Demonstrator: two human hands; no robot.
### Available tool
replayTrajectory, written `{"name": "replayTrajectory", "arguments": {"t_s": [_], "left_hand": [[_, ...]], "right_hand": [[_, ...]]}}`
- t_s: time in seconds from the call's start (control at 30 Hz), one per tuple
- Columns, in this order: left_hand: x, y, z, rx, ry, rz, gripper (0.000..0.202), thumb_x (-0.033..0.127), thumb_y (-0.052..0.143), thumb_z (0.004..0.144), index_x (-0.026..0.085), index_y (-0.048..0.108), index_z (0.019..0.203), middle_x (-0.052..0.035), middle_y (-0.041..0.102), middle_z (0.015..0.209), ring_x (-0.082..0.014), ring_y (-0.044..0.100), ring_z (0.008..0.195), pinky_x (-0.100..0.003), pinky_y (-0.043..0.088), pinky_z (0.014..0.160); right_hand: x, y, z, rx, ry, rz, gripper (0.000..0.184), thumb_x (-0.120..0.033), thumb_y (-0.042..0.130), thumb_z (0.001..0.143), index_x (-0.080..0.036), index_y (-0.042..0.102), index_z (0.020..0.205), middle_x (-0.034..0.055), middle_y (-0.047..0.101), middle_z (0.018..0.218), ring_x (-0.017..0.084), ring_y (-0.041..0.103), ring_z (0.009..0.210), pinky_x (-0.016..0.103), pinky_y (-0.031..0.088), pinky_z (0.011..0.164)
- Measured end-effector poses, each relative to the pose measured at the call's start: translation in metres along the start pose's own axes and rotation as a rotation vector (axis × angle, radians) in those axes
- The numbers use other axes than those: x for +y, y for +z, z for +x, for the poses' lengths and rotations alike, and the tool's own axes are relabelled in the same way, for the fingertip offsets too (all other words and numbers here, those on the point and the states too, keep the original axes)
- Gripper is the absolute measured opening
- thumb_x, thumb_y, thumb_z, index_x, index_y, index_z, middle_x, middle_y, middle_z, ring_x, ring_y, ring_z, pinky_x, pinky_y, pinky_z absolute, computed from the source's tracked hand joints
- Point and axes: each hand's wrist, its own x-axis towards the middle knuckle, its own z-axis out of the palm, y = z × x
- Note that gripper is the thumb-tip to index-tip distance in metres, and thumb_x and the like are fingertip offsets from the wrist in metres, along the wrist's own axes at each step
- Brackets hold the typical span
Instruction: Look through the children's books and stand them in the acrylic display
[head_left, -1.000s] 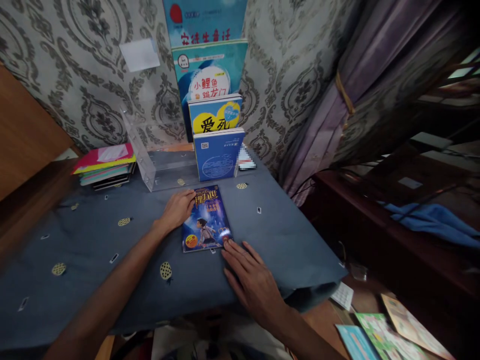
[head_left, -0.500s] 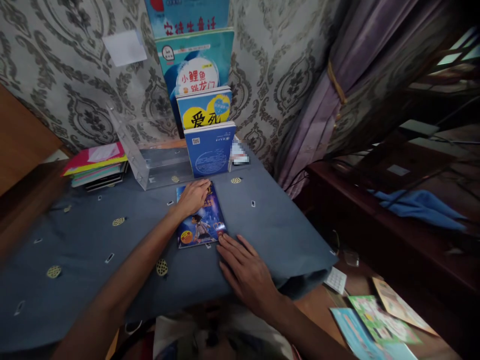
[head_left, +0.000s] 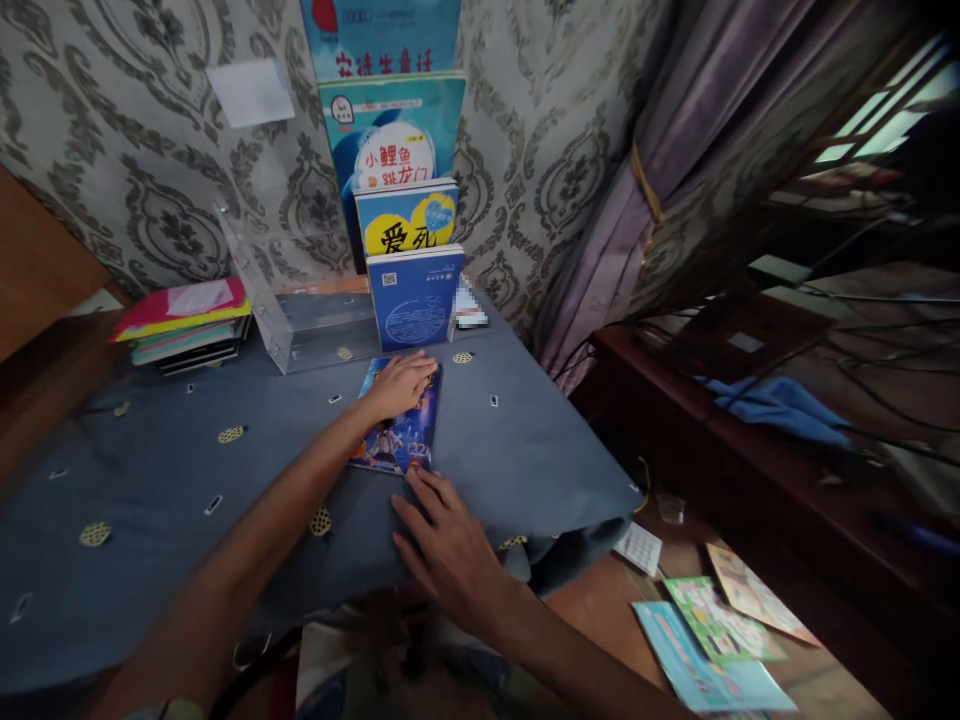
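Observation:
A dark blue picture book (head_left: 397, 440) lies flat on the blue-grey tablecloth (head_left: 187, 470). My left hand (head_left: 399, 383) rests on the book's far end, fingers curled over its top edge. My right hand (head_left: 442, 540) lies flat on the cloth with fingers stretched out, its fingertips touching the book's near edge. Just beyond the book, a blue book (head_left: 415, 296) stands in the front slot of a clear tiered rack (head_left: 289, 300), with a yellow-and-blue book (head_left: 405, 220) and two taller teal books (head_left: 386, 130) rising behind it.
A stack of colourful books (head_left: 186, 325) lies at the back left by the patterned wall. A purple curtain (head_left: 645, 180) hangs to the right of the table. Loose picture books (head_left: 712, 640) lie on the floor at lower right. A dark wooden bench with a blue cloth (head_left: 780, 410) stands at right.
My left hand slid from the book's left side up over its top edge. The book now lies slightly turned, and my right hand has shifted left along its near edge.

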Motion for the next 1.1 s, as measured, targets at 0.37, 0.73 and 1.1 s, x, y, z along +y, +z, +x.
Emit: {"name": "replayTrajectory", "arguments": {"t_s": [0.37, 0.73, 1.1], "left_hand": [[0.020, -0.003, -0.033, -0.017, 0.105, -0.032, 0.044, 0.023, 0.038, 0.099, 0.016, 0.055, 0.139, -0.0105, 0.050, 0.150, -0.0222, 0.039, 0.145, -0.045, 0.030, 0.119], [0.039, -0.023, -0.096, -0.053, 0.174, -0.138, 0.040, 0.037, 0.047, 0.101, 0.023, 0.056, 0.137, -0.0076, 0.055, 0.147, -0.0195, 0.045, 0.141, -0.044, 0.028, 0.121], [0.060, -0.025, -0.117, 0.046, -0.016, -0.052, 0.027, 0.030, 0.055, 0.096, 0.020, 0.061, 0.120, -0.0109, 0.065, 0.125, -0.0255, 0.059, 0.120, -0.043, 0.049, 0.103]], "right_hand": [[-0.013, 0.006, 0.009, -0.030, 0.017, -0.052, 0.029, -0.026, 0.062, 0.092, -0.014, 0.065, 0.118, 0.0208, 0.061, 0.130, 0.033, 0.053, 0.122, 0.049, 0.054, 0.094], [-0.031, 0.009, 0.018, -0.126, -0.048, 0.090, 0.032, -0.027, 0.068, 0.088, -0.013, 0.066, 0.116, 0.0198, 0.062, 0.128, 0.032, 0.052, 0.123, 0.047, 0.051, 0.099], [0.087, -0.008, 0.101, 0.015, 0.173, 0.585, 0.032, -0.027, 0.041, 0.102, -0.017, 0.069, 0.112, 0.0069, 0.077, 0.099, 0.020, 0.072, 0.094, 0.035, 0.054, 0.089]]}}
